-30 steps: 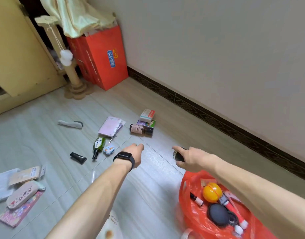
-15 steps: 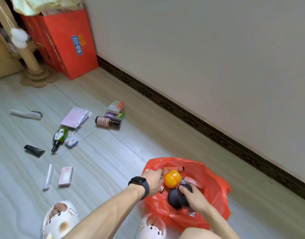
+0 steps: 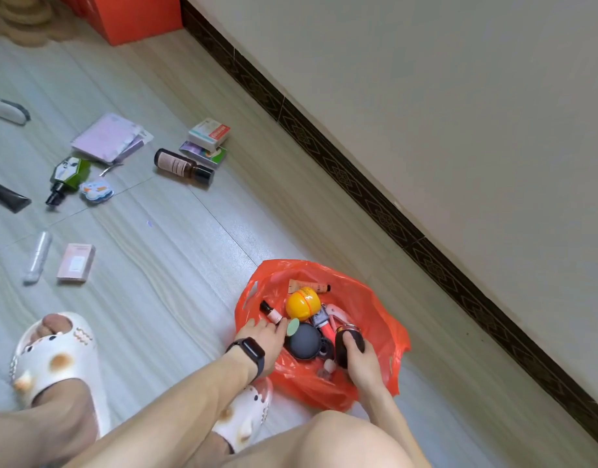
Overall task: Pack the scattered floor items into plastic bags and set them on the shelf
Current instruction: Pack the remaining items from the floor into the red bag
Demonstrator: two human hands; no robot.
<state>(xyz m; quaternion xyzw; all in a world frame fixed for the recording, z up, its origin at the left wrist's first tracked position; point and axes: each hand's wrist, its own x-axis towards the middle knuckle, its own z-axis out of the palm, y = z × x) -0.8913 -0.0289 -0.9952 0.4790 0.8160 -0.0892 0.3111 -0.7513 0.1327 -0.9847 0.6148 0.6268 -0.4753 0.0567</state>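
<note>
The right hand (image 3: 358, 358) grips a dark jar (image 3: 350, 337) low inside the red bag (image 3: 375, 309), probably to set it down softly. The left hand (image 3: 262, 332) rests flat-fingered on the near rim (likely holding the mouth open). A brown bottle (image 3: 183, 167) lies on the floor (image 3: 162, 265), well apart, unpacked.

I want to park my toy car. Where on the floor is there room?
The wide bare floor between the brown bottle and the red bag is free, and so is the strip from the bag to the baseboard. It is crowded around the green bottle and inside the bag, where the left hand reaches and the right hand grips a dark jar.
</note>
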